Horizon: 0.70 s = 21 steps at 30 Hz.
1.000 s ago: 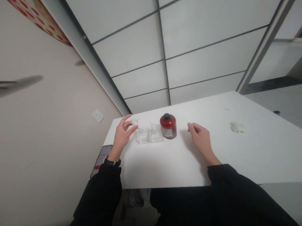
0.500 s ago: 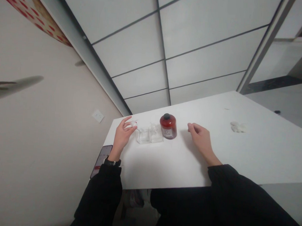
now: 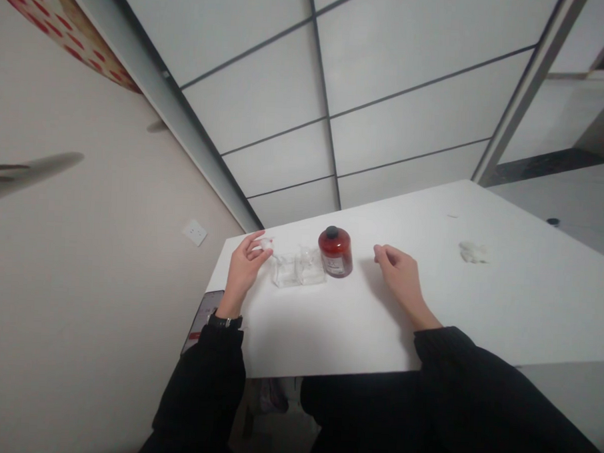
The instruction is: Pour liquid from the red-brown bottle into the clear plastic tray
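My left hand [image 3: 245, 264] is closed in a pinch on a small whitish, partly see-through piece [image 3: 267, 243], whose kind I cannot make out. Just right of it stands a clear box with two compartments [image 3: 286, 274], and something clear shows in its right half. A round reddish-brown bottle [image 3: 335, 251] with a black cap and a pale label stands upright against the box's right side. My right hand [image 3: 399, 274] hovers or rests to the right of the bottle, apart from it. Its fingers are curled into a loose fist, and nothing shows in them.
The white table [image 3: 327, 341] meets panelled sliding doors [image 3: 396, 137] at the back. A phone [image 3: 202, 319] lies at the left edge, partly under my left wrist. Farther right lie a crumpled whitish piece [image 3: 474, 253] and a thin scrap [image 3: 452, 216]. A wall socket [image 3: 195, 232] is at the left.
The view has shifted very slightly. Both hands keep nearly the same pose, and the bottle and box stay in place.
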Each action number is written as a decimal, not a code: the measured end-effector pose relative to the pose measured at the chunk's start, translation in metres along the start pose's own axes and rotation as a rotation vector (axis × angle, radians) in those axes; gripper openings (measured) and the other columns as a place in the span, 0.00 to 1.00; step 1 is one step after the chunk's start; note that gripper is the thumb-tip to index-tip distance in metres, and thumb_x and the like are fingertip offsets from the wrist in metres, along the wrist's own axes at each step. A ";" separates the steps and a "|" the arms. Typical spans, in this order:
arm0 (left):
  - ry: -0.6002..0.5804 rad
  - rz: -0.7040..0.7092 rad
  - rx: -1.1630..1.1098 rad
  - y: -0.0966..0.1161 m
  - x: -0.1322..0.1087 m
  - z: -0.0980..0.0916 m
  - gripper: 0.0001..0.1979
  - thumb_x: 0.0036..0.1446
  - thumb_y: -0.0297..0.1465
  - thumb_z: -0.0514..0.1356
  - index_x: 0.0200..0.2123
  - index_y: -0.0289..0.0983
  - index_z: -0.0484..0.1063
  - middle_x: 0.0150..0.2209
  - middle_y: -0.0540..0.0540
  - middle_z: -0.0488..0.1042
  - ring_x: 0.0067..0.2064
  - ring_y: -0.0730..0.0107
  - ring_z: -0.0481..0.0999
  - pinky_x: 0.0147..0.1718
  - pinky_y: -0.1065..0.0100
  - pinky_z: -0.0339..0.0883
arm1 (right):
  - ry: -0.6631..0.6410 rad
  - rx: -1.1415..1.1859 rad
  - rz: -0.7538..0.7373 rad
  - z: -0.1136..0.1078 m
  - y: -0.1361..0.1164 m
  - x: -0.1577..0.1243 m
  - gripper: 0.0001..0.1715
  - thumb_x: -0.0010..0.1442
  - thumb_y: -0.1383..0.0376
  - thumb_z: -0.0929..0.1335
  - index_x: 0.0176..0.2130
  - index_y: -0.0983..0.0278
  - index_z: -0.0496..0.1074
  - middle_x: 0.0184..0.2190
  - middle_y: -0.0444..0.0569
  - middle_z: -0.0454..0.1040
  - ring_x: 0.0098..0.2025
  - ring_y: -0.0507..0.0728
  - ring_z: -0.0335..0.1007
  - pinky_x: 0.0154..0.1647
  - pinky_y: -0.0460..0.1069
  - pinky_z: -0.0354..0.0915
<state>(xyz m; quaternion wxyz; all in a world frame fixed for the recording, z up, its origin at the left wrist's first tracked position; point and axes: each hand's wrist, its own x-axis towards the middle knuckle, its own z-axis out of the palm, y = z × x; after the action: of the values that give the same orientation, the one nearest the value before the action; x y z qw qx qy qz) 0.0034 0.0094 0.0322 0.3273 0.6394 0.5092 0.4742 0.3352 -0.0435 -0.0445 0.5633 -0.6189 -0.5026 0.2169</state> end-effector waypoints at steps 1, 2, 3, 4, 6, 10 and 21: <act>0.006 -0.002 -0.001 0.000 0.000 0.000 0.32 0.52 0.39 0.74 0.59 0.38 0.75 0.50 0.40 0.84 0.45 0.60 0.85 0.50 0.58 0.78 | 0.000 0.000 0.001 0.000 0.000 0.000 0.35 0.63 0.35 0.61 0.22 0.59 0.64 0.18 0.43 0.61 0.25 0.55 0.58 0.30 0.52 0.52; 0.015 -0.003 -0.001 0.000 0.001 0.000 0.32 0.51 0.39 0.74 0.59 0.38 0.75 0.50 0.40 0.84 0.44 0.61 0.85 0.49 0.58 0.78 | 0.000 0.001 0.001 0.000 0.000 0.000 0.36 0.63 0.35 0.61 0.22 0.59 0.64 0.18 0.43 0.61 0.25 0.55 0.58 0.30 0.52 0.52; 0.024 -0.004 -0.001 0.000 0.001 0.001 0.32 0.51 0.39 0.74 0.58 0.37 0.76 0.50 0.39 0.83 0.44 0.61 0.84 0.49 0.59 0.78 | 0.001 0.002 0.001 0.000 0.000 0.000 0.36 0.63 0.35 0.61 0.22 0.59 0.64 0.18 0.43 0.61 0.25 0.55 0.58 0.30 0.52 0.52; 0.033 -0.005 -0.002 0.000 0.001 0.000 0.32 0.50 0.39 0.75 0.58 0.37 0.76 0.50 0.39 0.83 0.44 0.61 0.84 0.48 0.59 0.78 | 0.001 0.003 0.001 0.000 -0.001 0.000 0.36 0.63 0.35 0.61 0.22 0.59 0.64 0.17 0.43 0.60 0.25 0.55 0.57 0.30 0.52 0.52; 0.053 -0.009 -0.006 0.001 0.002 -0.001 0.33 0.50 0.40 0.75 0.58 0.37 0.76 0.50 0.40 0.83 0.44 0.61 0.84 0.48 0.59 0.78 | 0.002 0.006 0.000 0.000 -0.001 -0.001 0.36 0.63 0.35 0.61 0.22 0.59 0.64 0.17 0.42 0.60 0.24 0.55 0.56 0.29 0.52 0.51; 0.130 -0.017 -0.019 0.000 0.006 -0.014 0.33 0.52 0.42 0.75 0.59 0.38 0.76 0.50 0.40 0.83 0.48 0.59 0.83 0.51 0.59 0.76 | 0.009 0.011 0.002 0.000 -0.002 0.000 0.35 0.63 0.36 0.62 0.22 0.59 0.64 0.17 0.42 0.59 0.24 0.54 0.56 0.30 0.52 0.51; 0.270 -0.104 -0.144 -0.077 0.022 -0.011 0.21 0.65 0.40 0.69 0.57 0.38 0.74 0.45 0.45 0.80 0.44 0.67 0.82 0.49 0.61 0.79 | 0.010 -0.007 0.032 -0.005 0.000 -0.001 0.34 0.62 0.36 0.62 0.21 0.59 0.63 0.18 0.42 0.59 0.24 0.54 0.56 0.28 0.52 0.51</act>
<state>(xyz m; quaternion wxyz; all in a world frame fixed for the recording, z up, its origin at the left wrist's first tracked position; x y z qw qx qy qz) -0.0323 0.0507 -0.0280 0.3250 0.5173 0.5455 0.5737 0.3389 -0.0470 -0.0437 0.5599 -0.6300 -0.4906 0.2212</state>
